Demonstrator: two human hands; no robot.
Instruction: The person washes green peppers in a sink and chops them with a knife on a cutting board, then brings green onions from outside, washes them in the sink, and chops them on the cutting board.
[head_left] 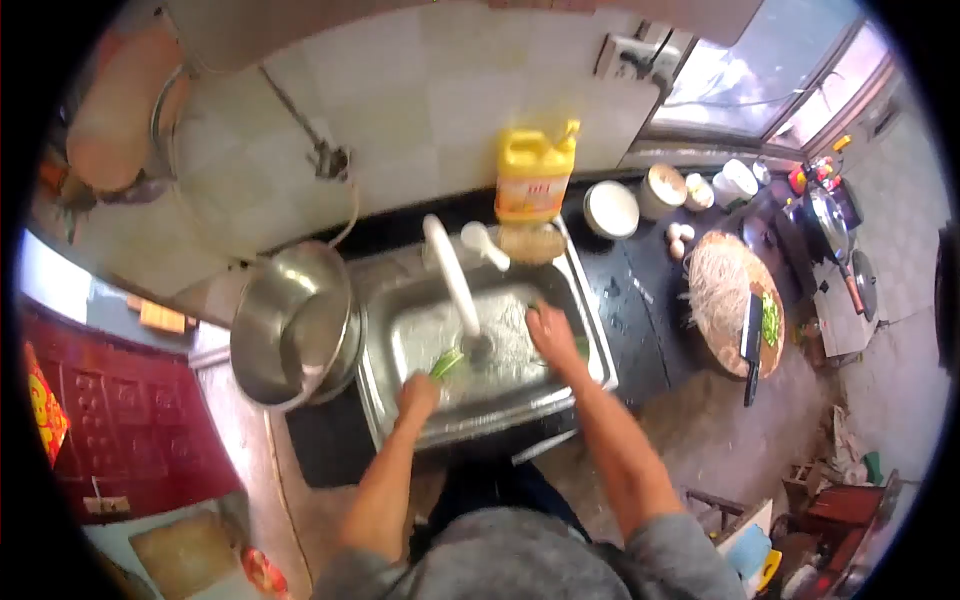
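My left hand (pixel 418 393) is closed around a small bunch of green stalks (pixel 447 362) at the left front of the steel sink (pixel 408 318). Their pale green ends point toward the middle of the basin. Over the right side of the basin, my right hand (pixel 547 330) has its fingers curled together. A bit of dark green shows at its fingertips, but what it grips is too small to name. Between the hands, the white faucet (pixel 452 275) reaches over the basin, where the water looks rippled.
Large steel bowls (pixel 290 325) stand left of the sink. Behind it is a yellow jug (pixel 535 175). On the right, a round cutting board (pixel 722 345) holds pale noodles (pixel 718 280), chopped greens (pixel 770 320) and a knife (pixel 751 345); its handle overhangs the board. Eggs (pixel 678 240) and bowls (pixel 612 210) lie behind.
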